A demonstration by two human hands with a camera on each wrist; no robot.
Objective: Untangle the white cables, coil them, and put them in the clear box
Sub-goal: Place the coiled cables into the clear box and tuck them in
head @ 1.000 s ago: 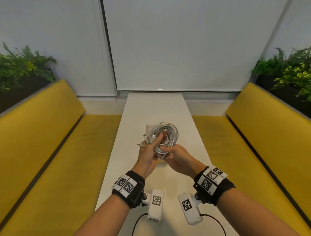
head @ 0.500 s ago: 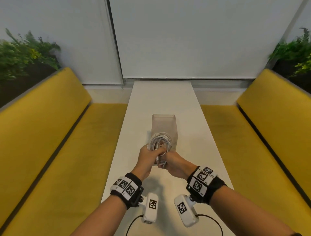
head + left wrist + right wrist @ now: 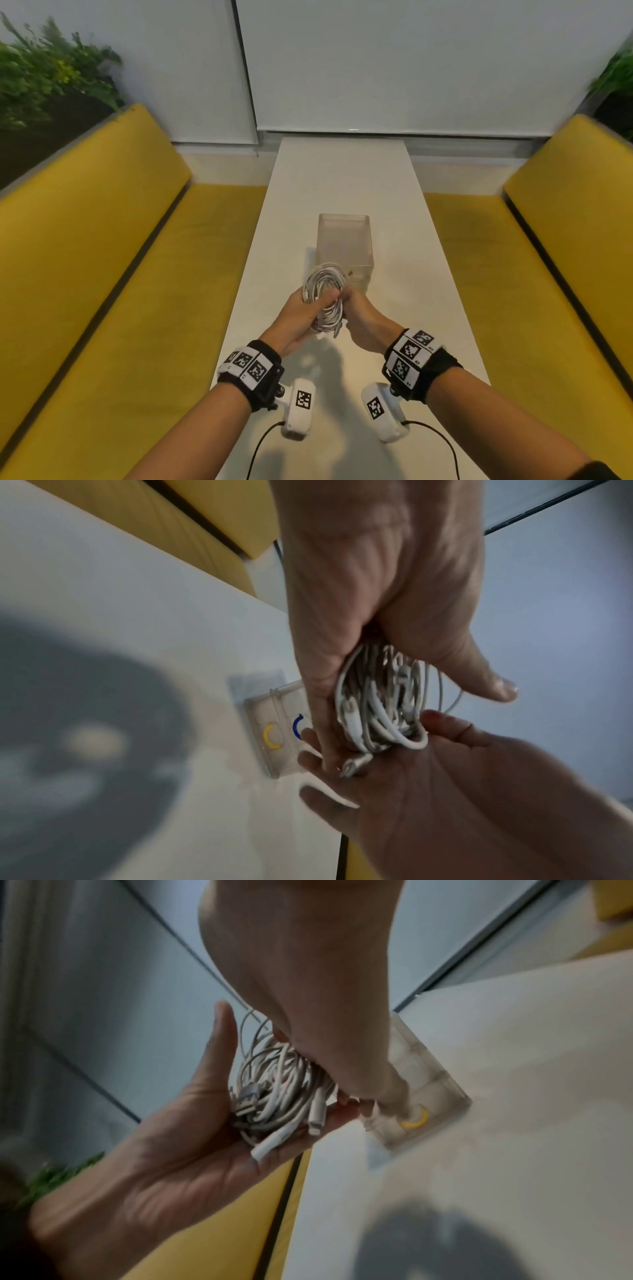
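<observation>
A coil of white cables (image 3: 325,286) is held above the table, just in front of the clear box (image 3: 344,240). My left hand (image 3: 313,305) grips its left side, fingers curled round the loops. My right hand (image 3: 352,305) grips the right side and lower end. In the left wrist view the coil (image 3: 383,710) lies between both palms, and a plug end hangs out below. In the right wrist view the coil (image 3: 274,1085) sits in the cupped left palm, with several plugs showing. The box (image 3: 421,1080) stands open-topped right behind the hands.
The long white table (image 3: 342,171) runs away from me between two yellow benches (image 3: 120,257) (image 3: 531,257). A yellow ring (image 3: 270,737) and a blue ring (image 3: 297,725) show through the box wall. Plants (image 3: 51,78) stand behind the benches.
The coil has come down from in front of the box, which now shows behind it. The round loop is squeezed into a narrower oval between both hands.
</observation>
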